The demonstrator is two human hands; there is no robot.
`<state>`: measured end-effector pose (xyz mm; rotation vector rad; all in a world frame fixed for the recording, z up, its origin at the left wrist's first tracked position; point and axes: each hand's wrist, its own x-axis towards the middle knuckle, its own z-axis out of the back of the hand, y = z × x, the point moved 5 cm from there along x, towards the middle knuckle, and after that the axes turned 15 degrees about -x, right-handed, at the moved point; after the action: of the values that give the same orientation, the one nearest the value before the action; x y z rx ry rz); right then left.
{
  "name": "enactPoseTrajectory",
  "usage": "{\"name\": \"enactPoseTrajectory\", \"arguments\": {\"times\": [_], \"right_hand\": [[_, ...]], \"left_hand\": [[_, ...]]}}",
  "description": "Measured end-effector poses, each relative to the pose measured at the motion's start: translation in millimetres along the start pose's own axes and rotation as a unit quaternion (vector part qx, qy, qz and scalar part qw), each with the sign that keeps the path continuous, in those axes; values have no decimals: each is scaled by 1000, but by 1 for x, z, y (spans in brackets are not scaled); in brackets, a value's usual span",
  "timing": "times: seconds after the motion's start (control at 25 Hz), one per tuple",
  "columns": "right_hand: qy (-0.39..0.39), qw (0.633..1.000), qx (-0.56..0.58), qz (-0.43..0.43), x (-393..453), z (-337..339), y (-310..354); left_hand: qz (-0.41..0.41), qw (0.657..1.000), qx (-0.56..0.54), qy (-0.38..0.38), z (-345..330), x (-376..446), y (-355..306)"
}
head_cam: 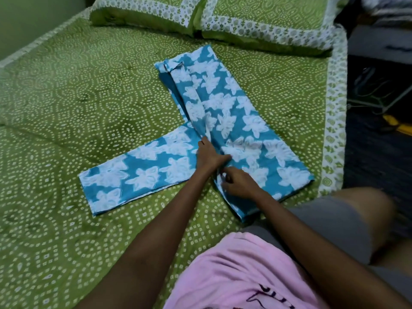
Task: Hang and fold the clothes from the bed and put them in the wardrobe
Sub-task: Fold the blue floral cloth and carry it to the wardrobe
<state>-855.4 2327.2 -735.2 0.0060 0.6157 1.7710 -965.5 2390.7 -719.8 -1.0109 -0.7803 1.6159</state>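
I'm mid-fold on the blue floral garment (234, 121), spread flat on the bed (66, 108). My left hand (210, 156) presses it with fingers together, while my right hand (239, 182) pinches a fabric edge (its fingertips curled shut). Next, I judge, the splayed sleeve (138, 172) needs folding inward.

Two green pillows (263, 23) with white floral borders are laid side by side, touching, at the head of the mattress. A pale wall (33, 16) is seen at the upper left. A dark floor (376, 152) is shown to the right, on which thin metal rods and cords (379, 94) are scattered beside a yellow object (399, 126), only partly visible. Blurred stacked items (388, 10) are placed at the upper right.
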Motion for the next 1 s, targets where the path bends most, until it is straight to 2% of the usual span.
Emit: {"name": "enactPoseTrajectory", "arguments": {"times": [0.04, 0.12, 0.2, 0.24, 0.32, 0.4, 0.56, 0.76, 0.92, 1.0], "right_hand": [[9, 1000, 1, 18, 0, 0, 2], [-5, 998, 61, -4, 6, 6, -7], [-66, 993, 77, -59, 10, 13, -20], [-105, 991, 28, -73, 11, 15, -22], [-175, 979, -94, -35, 18, 19, -15], [-189, 972, -136, 17, 33, 19, -9], [-169, 980, -102, 6, 71, 20, -18], [-259, 962, -87, -9, 94, 28, -8], [-283, 959, 10, 25, 129, 58, 20], [-290, 955, 10, 62, 135, 69, 36]], "left_hand": [[-7, 1000, 15, -5, 1, 2, 1], [-22, 998, -44, -37, 7, 9, 0], [-12, 990, -117, -83, 18, 22, 4], [5, 983, -147, -107, 24, 30, 8], [48, 967, -203, -149, 36, 46, 15], [74, 955, -228, -174, 45, 60, 15], [76, 942, -272, -178, 59, 107, 9], [90, 922, -365, -98, 54, 162, -3], [119, 863, -466, -152, 68, 190, 2], [115, 883, -435, -129, 73, 190, 6]]}}
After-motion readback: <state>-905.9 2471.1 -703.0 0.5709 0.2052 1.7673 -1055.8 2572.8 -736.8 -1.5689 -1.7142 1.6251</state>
